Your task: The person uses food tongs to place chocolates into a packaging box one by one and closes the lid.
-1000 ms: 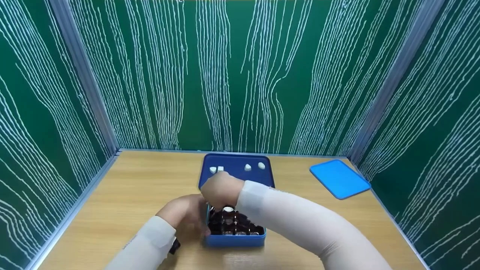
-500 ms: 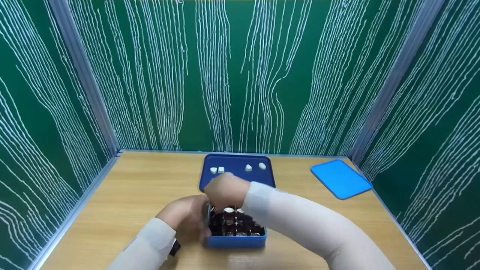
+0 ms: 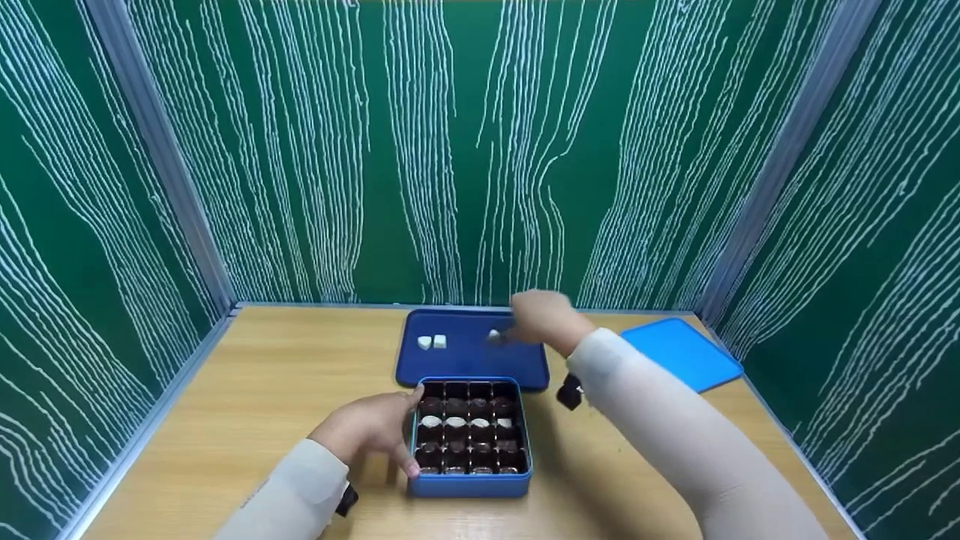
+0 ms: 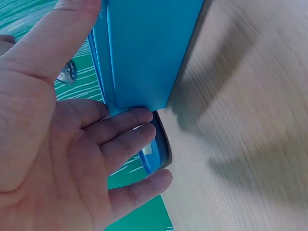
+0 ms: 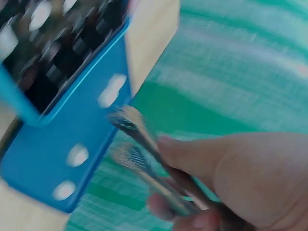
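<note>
1. R hand (image 3: pixel 546 319) pinches metal tongs (image 5: pixel 147 138), tips slightly apart, over navy tray (image 3: pixel 471 367), R side.
2. L hand (image 3: pixel 375 425) spread wide, touching blue box (image 3: pixel 471 487) along L wall.
3. Box on tabletop (image 3: pixel 300 352), nr side of tray; dark compartments (image 3: pixel 455 389), one row w/ white tops (image 3: pixel 455 423).
4. Loose white pcs (image 3: pixel 440 341) on tray; light-blue panel (image 3: pixel 679 352) far R.

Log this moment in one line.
left hand: touching blue box | right hand: holding metal tongs, tips apart | navy tray: white pieces
</note>
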`<state>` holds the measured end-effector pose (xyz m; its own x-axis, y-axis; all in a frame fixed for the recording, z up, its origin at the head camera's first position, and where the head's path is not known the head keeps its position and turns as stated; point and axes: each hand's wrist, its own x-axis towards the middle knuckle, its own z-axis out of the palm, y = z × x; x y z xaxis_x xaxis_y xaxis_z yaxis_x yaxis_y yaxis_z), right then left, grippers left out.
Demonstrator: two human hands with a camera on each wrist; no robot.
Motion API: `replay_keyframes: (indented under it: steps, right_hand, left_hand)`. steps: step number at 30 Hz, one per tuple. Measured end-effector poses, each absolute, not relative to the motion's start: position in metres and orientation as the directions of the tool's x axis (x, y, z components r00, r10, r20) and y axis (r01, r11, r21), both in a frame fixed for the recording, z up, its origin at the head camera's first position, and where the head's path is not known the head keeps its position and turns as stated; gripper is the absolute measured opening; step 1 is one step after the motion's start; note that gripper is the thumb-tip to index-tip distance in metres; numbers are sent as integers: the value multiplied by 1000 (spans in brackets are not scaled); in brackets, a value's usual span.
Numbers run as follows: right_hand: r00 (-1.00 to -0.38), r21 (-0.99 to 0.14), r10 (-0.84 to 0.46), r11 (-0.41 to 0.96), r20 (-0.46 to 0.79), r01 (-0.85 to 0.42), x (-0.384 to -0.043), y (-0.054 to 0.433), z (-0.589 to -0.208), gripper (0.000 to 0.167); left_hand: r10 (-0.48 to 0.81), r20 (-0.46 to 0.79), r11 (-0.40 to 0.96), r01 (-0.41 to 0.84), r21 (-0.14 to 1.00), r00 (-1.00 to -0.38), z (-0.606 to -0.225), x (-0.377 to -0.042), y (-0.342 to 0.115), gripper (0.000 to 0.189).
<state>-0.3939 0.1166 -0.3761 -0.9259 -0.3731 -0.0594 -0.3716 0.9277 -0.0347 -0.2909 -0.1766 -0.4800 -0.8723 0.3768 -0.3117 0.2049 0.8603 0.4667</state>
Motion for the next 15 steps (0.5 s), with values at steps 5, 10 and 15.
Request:
replay_keyframes:
  steps: [5, 10, 15]
  right_hand:
    - [-964, -60, -264, 963, -6, -263, -426, 146, -408, 27]
    - [-985, -106, -175, 979, -4, -173, -453, 160, -439, 24]
    - [-996, -163, -90, 983, -19, -86, -468, 163, -460, 22]
  left_hand:
    - [367, -319, 864, 193, 465, -874, -480, -289, -176, 154]
    - [358, -328, 865, 179, 468, -874, -478, -289, -175, 154]
    - [355, -335, 870, 178, 460, -873, -478, -290, -175, 154]
